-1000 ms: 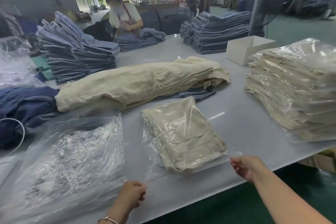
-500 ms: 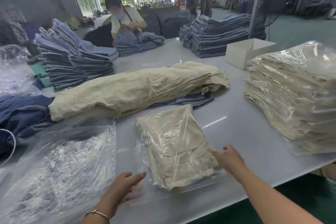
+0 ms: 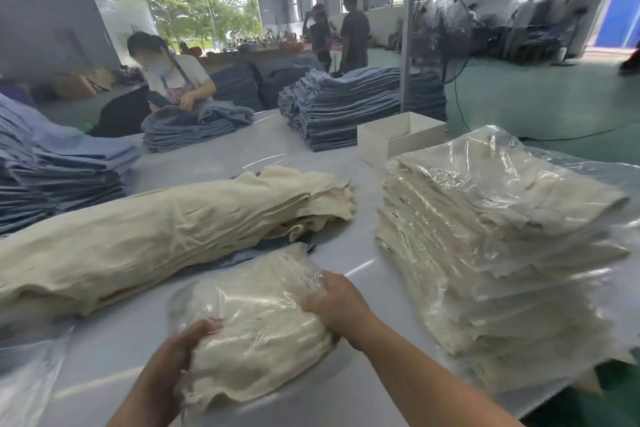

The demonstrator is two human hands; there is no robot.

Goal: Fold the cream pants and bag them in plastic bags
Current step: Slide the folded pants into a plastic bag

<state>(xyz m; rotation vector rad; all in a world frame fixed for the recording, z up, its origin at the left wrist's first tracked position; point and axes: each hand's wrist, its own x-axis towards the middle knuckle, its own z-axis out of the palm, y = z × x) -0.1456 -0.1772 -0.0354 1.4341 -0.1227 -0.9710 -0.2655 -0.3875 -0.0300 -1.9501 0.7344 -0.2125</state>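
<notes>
A wide pale grey bench [image 3: 221,367] fills the lower view, glossy enough to catch streaks of light. It stands in a big hall with a green floor [image 3: 519,104], tall windows and an open doorway at 12 o'clock showing trees. A fan [image 3: 441,33] on a stand is at 1 o'clock beside a grey post. A seated worker [image 3: 173,76] at 11 o'clock handles blue garments; two people [image 3: 341,31] stand farther back.

On the bench, denim stacks [image 3: 346,107] sit at 12 o'clock and at 9 o'clock, with a white box [image 3: 398,139] just right of the far stack. A long heap of loose cream pants [image 3: 156,236] lies across from 9 o'clock toward the centre. At 3 o'clock rises a tall stack [image 3: 495,246] of bagged cream pants. Loose empty bags [image 3: 24,374] lie at 8 o'clock.

The bagged pants [image 3: 256,326] in hand are at 6 o'clock, in clear plastic, near the bench's front edge, their outline blurred. The left hand [image 3: 173,360] grips their near left edge, thumb on top, its fingers [image 3: 204,326] curled onto the plastic. The right hand [image 3: 337,302] clamps the right edge, its fingers [image 3: 315,302] bunching bag and cloth. Both hands are closed on the bundle. Whether the bundle rests on the bench or is lifted just clear cannot be told.
</notes>
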